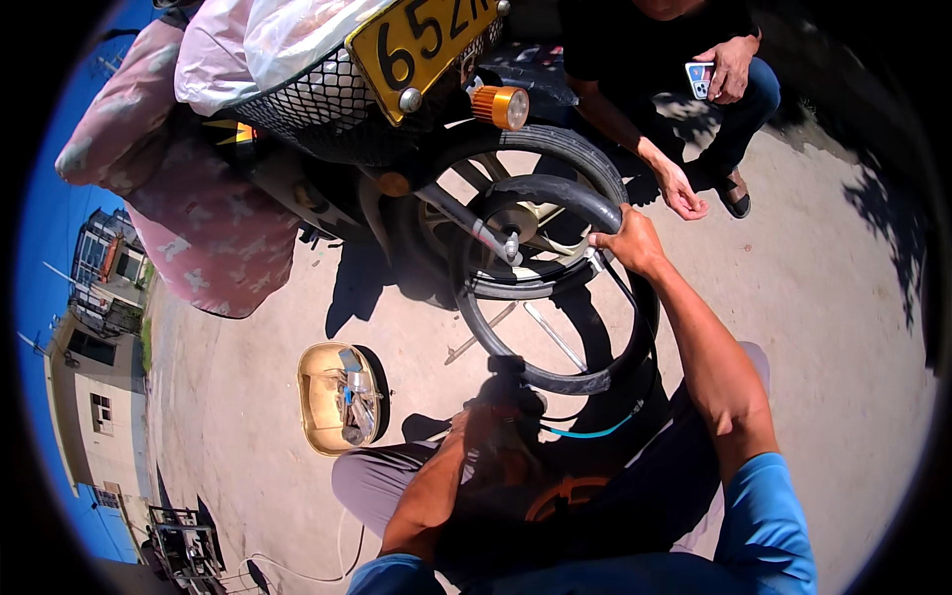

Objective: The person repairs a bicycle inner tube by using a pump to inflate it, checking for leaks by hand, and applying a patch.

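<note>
My right hand (630, 238) grips a black inner tube (481, 332) at its upper right, beside a small metal valve fitting (595, 260) with a thin hose. The tube hangs in front of a motorbike's front wheel (555, 144), whose spokes are pale. My left hand (496, 407) is low, near the tube's bottom, in deep shadow; its fingers are hard to make out. A black and teal hose (585, 433) runs below the tube. Two long metal bars (555, 334) lie on the ground behind the tube.
A yellowish tub (309, 397) of tools lies left on the concrete. Above are the motorbike's mesh basket (307, 99), pink fabric cover (208, 238) and orange lamp (501, 104). At upper right another person (615, 40) squats, holding a phone (698, 79), other hand (682, 196) dangling by the wheel.
</note>
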### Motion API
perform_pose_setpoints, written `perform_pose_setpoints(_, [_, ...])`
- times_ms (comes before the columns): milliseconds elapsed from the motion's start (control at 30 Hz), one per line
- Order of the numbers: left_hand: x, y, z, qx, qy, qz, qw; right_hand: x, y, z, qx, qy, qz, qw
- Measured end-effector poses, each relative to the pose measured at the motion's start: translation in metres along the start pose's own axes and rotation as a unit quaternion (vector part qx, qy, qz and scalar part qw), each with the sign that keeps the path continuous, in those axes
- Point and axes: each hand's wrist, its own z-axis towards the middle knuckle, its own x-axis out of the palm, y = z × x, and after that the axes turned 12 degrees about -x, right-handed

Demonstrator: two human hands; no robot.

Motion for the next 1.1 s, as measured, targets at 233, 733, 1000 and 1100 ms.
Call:
perform_pose_setpoints(233, [-0.001, -0.007, 0.005, 0.001, -0.009, 0.004, 1.000, -0.005, 0.034, 0.008, -0.010, -0.094, 0.030, 0.995])
perform_pose_setpoints(733, [-0.009, -0.023, 0.016, 0.015, -0.035, 0.018, 0.999, -0.001, 0.006, 0.004, -0.023, -0.062, -0.030, 0.997])
perform_pose_setpoints(1000, [-0.012, -0.044, 0.019, 0.023, -0.054, 0.034, 0.998, -0.008, -0.005, 0.005, -0.044, -0.060, -0.048, 0.996])
perform_pose_setpoints(1100, [-0.013, -0.048, 0.020, 0.019, -0.065, 0.038, 0.997, -0.010, 0.003, 0.004, -0.029, -0.021, -0.032, 0.999])
